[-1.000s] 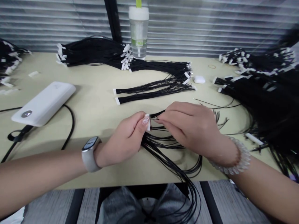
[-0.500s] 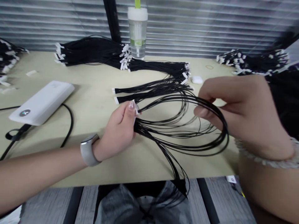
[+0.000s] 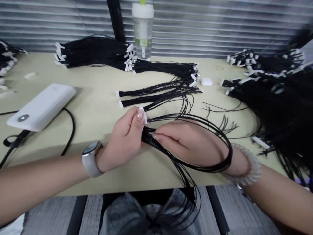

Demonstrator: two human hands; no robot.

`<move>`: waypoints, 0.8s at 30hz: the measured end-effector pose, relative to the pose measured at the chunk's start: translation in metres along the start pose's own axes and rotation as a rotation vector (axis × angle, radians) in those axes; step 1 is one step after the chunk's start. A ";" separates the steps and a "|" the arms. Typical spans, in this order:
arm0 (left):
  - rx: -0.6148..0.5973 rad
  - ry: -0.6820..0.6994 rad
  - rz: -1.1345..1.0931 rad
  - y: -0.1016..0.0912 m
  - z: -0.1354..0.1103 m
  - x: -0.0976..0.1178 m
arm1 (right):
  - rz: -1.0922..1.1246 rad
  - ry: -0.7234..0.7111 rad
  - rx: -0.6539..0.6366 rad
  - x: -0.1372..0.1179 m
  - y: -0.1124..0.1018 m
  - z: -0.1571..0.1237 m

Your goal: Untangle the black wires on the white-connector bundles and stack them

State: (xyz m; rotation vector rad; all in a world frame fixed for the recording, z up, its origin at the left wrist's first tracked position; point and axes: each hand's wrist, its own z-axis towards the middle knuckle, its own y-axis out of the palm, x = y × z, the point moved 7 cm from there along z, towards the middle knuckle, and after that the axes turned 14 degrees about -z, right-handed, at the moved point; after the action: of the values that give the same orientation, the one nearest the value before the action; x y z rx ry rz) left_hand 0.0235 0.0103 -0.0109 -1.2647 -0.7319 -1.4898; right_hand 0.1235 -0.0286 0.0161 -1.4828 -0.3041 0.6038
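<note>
My left hand (image 3: 126,138) is closed around the white connector (image 3: 144,116) of a black wire harness, with the thumb pressed on it. Black wires (image 3: 222,130) run from the connector and curve into a wide loop to the right, while others (image 3: 182,171) droop over the table edge. My right hand (image 3: 193,142) reaches through the loop, its thumb and fingertips pinched together at the wires close to the connector. Exactly which strands it grips is hidden. Two similar harnesses (image 3: 146,100) with white connectors lie flat just behind my left hand.
Large bundles of black wires (image 3: 95,52) lie at the back, with more piled at the right (image 3: 283,101). A white power bank (image 3: 42,106) with a black cable is at the left. A drink bottle (image 3: 143,32) and a small white case (image 3: 206,81) stand farther back.
My right hand has moved left and down through the wire loop to beside the connector. My left hand has stayed almost in place, holding the connector.
</note>
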 end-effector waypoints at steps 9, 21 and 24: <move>-0.018 0.001 0.002 0.002 0.000 -0.003 | -0.047 -0.016 0.042 0.001 0.006 -0.001; -0.022 -0.064 -0.022 0.003 0.001 -0.007 | -0.191 0.019 0.006 0.026 -0.009 -0.007; -0.003 -0.082 -0.024 0.001 0.002 -0.008 | -0.084 0.189 -0.068 0.066 -0.022 -0.016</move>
State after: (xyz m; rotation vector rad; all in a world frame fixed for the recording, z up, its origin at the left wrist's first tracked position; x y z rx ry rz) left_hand 0.0247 0.0140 -0.0186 -1.3293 -0.8013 -1.4655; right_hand 0.1904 -0.0051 0.0251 -1.5721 -0.2400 0.3861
